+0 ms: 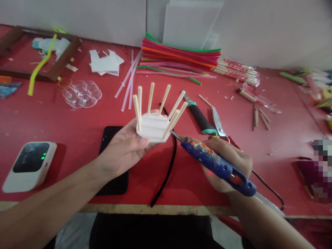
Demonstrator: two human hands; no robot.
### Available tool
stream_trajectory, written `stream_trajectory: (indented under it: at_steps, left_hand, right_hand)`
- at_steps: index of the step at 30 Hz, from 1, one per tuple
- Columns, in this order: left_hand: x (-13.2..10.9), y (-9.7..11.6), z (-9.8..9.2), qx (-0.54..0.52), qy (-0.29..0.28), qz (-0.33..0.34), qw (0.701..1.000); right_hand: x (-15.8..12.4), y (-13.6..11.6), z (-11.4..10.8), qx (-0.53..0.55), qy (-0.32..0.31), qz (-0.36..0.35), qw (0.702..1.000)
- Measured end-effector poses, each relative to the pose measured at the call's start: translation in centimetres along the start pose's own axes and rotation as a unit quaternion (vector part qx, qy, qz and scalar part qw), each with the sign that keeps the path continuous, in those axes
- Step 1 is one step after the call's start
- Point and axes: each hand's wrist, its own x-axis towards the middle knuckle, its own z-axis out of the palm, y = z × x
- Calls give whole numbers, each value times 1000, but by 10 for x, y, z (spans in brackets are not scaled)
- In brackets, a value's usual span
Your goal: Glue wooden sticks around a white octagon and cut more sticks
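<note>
My left hand (127, 145) grips a small white foam base (153, 127) with several wooden sticks (150, 98) standing up from its rim, held above the red table (77, 128). My right hand (228, 162) is wrapped round a blue glue gun (218, 162). The gun's metal nozzle (176, 135) points left and touches the foam base at the foot of the rightmost sticks. A black cord (269, 189) trails from the gun's rear over the table edge.
A black phone (111, 138) and a black pipe cleaner (168, 169) lie under my hands. Pliers and scissors (207, 121) sit just right of the base. Coloured pipe cleaners (181, 55), chopstick packs (238, 71), a clear plastic dish (81, 93), a white device (29, 165) surround.
</note>
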Motion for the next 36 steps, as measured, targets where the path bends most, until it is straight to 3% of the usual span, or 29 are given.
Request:
stream_trajectory:
  at_steps: [13,25,29,31,33,36]
  left_hand:
    - [-1,1,-1,34,25,-18,999]
    - [-1,-1,-2,20,-5,-11,1000]
    - [-1,-1,-3,17,0,-5,1000]
    - [-1,0,-4,9,1,-2,1000]
    - [0,0,-5,5,4,-2,1000]
    - [0,1,-7,15,23,-4,1000]
  right_hand:
    - [-5,1,-2,13,-17,22,1000]
    - [-4,-1,-1,-11,18,24,999]
    - [-4,22,-29,-128,65,58,988]
    - [-3,44,-54,-192,23,47,980]
    - [-5,72,-81,-261,-39,-13,964]
    - [-18,120,-116,-314,-49,-30,948]
